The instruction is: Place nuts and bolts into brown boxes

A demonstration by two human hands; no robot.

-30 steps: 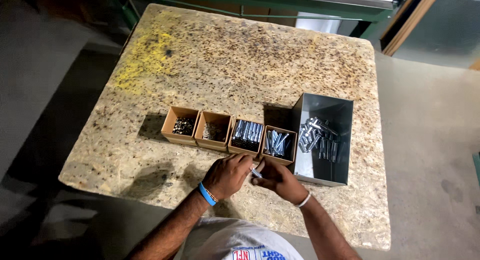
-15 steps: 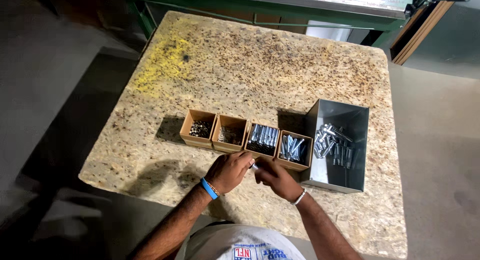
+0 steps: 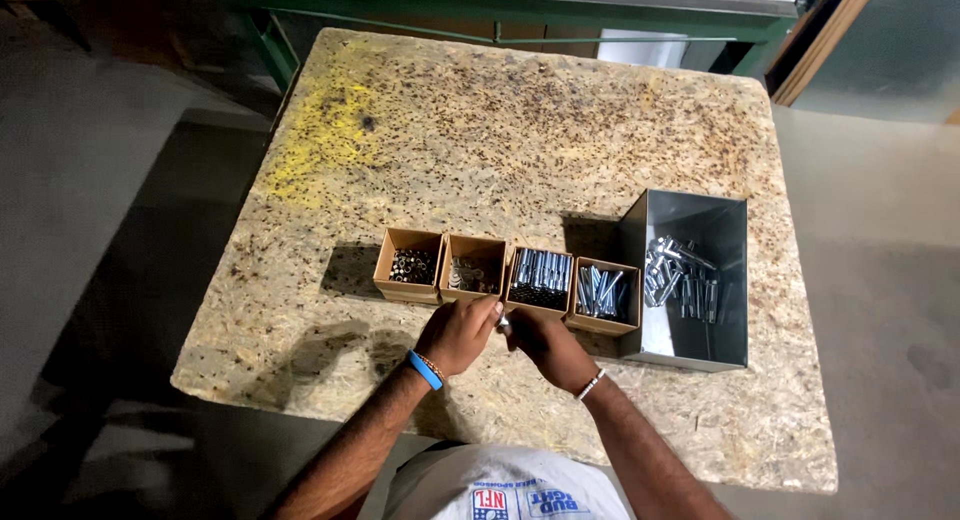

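Both hands have stayed together at the near edge of the tabletop (image 3: 520,130) since the earlier frames, meeting just in front of the row of cardboard boxes; only the view has shifted a little. Taking the grey metal bin (image 3: 690,355) as the landmark, four small cardboard boxes stand in a row to its left. Farthest from the bin is the box of dark nuts (image 3: 410,267), then the box of mixed small hardware (image 3: 473,273), then the box of packed silver bolts (image 3: 540,278), and touching the bin's left wall the box of loose bolts (image 3: 603,294). The bin itself holds a scatter of longer silver bolts (image 3: 680,277).

Left of the bin and just in front of the two middle boxes, the left hand (image 3: 458,332), with a blue wristband (image 3: 424,369), has its fingers curled in a narrow grip. The right hand (image 3: 548,345), with a thin bracelet (image 3: 590,384), meets it fingertip to fingertip. Between them a small silver fastener (image 3: 503,323) shows; which hand's grip pinches it I cannot tell. A yellow paint patch (image 3: 325,140) marks the tabletop far to the bin's left.
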